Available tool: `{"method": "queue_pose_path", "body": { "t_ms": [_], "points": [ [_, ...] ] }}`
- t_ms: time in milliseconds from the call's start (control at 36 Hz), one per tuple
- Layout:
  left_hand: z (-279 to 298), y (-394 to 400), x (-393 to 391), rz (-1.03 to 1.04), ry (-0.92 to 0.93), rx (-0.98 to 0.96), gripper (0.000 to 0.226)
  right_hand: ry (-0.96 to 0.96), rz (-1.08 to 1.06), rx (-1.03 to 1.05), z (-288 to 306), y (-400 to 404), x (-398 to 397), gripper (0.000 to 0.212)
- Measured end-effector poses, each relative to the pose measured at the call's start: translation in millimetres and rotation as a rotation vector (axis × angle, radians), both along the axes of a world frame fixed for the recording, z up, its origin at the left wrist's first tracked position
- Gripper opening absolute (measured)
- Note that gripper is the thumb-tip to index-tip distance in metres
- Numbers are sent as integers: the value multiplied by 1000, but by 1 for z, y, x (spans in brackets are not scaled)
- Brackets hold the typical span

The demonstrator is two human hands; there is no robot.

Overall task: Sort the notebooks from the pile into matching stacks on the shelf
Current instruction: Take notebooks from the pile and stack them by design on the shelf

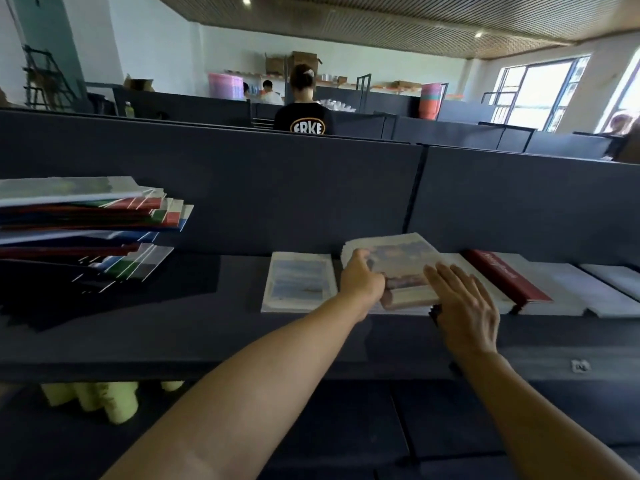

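Observation:
A mixed pile of notebooks (79,220) with red, blue, green and white covers leans at the left of the dark shelf (207,334). In the middle lies a stack of pale picture-cover notebooks (403,263). My left hand (360,277) grips the left edge of its top notebook, fingers curled over it. With fingers straight, my right hand (464,303) lies flat on the stack's right front corner. To the left sits a stack with a pale blue cover (299,282). To the right lie a red stack (502,277) and white stacks (595,289).
A dark partition wall (277,188) backs the shelf. Yellow-green cups (104,398) hang under the shelf's front edge at left. A person in a black shirt (304,112) stands beyond the partition, with others farther back. A small label (580,366) marks the shelf edge.

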State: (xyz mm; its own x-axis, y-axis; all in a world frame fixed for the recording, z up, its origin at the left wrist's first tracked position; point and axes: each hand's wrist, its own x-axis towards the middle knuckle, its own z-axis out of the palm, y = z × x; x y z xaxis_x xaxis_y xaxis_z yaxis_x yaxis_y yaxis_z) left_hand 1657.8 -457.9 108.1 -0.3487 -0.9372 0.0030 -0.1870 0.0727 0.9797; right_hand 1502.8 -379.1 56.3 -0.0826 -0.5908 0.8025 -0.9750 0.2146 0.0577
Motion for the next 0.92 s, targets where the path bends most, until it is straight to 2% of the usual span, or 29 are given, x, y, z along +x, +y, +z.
{"method": "queue_pose_path", "body": {
  "t_ms": [222, 500, 806, 861, 917],
  "points": [
    [-1, -10, -27, -58, 26, -110, 45, -39, -76, 36, 6, 10, -12, 74],
    [-13, -6, -79, -88, -118, -284, 42, -48, -144, 52, -2, 29, -46, 67],
    [-16, 59, -210, -172, -42, -300, 39, 13, -218, 47, -2, 104, -172, 61],
    [-17, 72, -237, -177, -46, -296, 39, 38, -210, 33, -2, 119, -200, 56],
    [-18, 85, -263, -192, -60, -283, 39, 78, -188, 31, -3, 135, -227, 42]
  ]
}}
